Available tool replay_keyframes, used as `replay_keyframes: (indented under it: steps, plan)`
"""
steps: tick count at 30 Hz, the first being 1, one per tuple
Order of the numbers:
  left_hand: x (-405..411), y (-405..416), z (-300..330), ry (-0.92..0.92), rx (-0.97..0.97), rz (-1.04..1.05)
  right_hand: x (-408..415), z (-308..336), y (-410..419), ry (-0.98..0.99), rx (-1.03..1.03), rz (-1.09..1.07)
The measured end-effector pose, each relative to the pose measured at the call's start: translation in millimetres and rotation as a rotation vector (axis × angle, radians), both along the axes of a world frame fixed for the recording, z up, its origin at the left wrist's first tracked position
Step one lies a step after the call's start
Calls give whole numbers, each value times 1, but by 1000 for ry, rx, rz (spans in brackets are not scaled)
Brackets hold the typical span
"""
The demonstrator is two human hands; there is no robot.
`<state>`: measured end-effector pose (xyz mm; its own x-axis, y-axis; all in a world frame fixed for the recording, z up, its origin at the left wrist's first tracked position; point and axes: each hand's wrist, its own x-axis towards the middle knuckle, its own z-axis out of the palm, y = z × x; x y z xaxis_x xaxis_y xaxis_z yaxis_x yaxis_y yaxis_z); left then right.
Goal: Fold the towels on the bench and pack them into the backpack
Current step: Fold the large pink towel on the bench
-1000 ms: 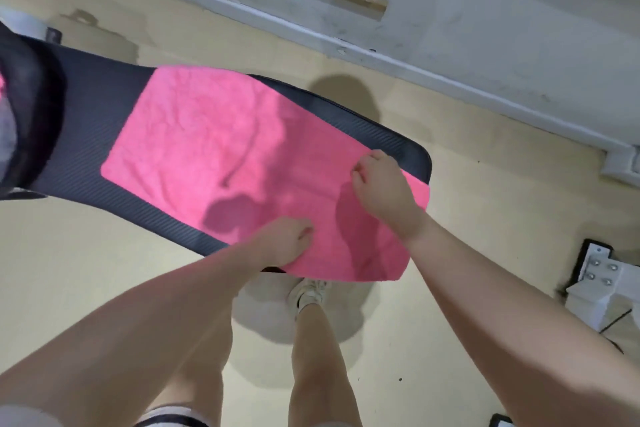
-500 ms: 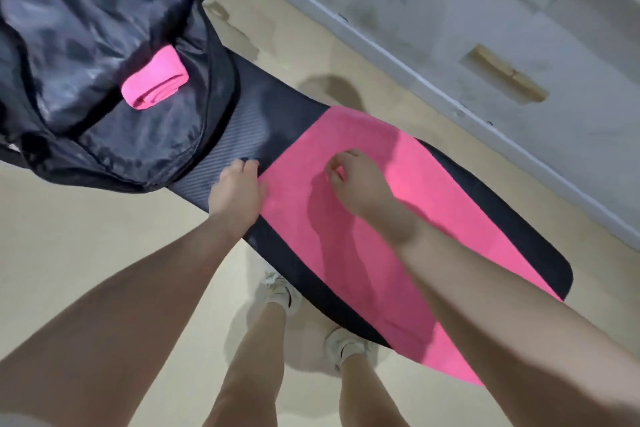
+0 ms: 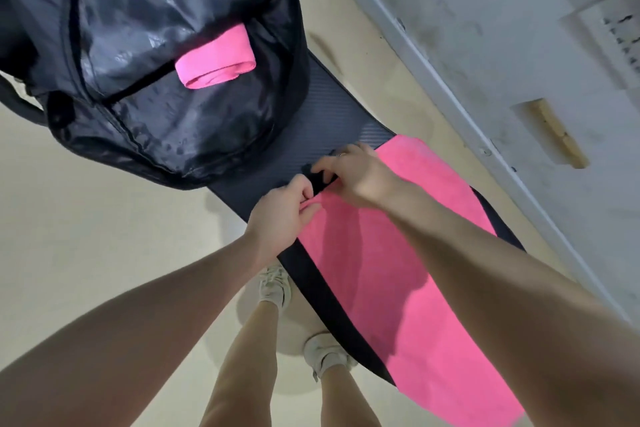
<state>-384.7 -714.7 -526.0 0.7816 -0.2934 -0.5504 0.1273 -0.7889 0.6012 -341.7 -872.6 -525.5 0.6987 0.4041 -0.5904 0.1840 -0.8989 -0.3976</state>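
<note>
A pink towel lies spread flat along the black padded bench. My left hand pinches the towel's near corner at the edge closest to the backpack. My right hand rests on that same short edge a little farther back, fingers curled over it; whether it grips the cloth is unclear. The black backpack lies open on the bench's far-left end, and a rolled pink towel sits inside it.
A grey wall with a white skirting runs along the far side of the bench. My legs and white shoes stand on the beige floor in front of the bench.
The view swung left from the towel's right end to the backpack. Both hands moved to the towel's left edge, and my left hand went from the bare bench onto the towel corner.
</note>
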Motion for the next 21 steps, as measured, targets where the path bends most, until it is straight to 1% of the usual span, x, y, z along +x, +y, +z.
replay_keyframes:
  steps: [3,6,8,11,13,17,19,21]
  plan:
    - [5,10,8,55,-26,21,8,7,-15,3,-80,67]
    - [14,15,17,80,-68,51,15,15,-39,-28,-251,88]
    - [20,21,26,85,-77,95,17,23,-56,-96,-344,-4]
    - [34,35,47,43,-94,111,22,38,-75,-217,-403,-160]
    - [43,47,59,8,-105,124,30,48,-74,-276,-390,-283]
    - [55,72,77,-100,-181,230,64,71,-53,-371,-153,-711]
    - [57,78,86,-135,-258,306,76,80,-43,-415,-87,-786]
    - [52,76,92,-136,-316,337,72,87,-39,-454,-86,-796]
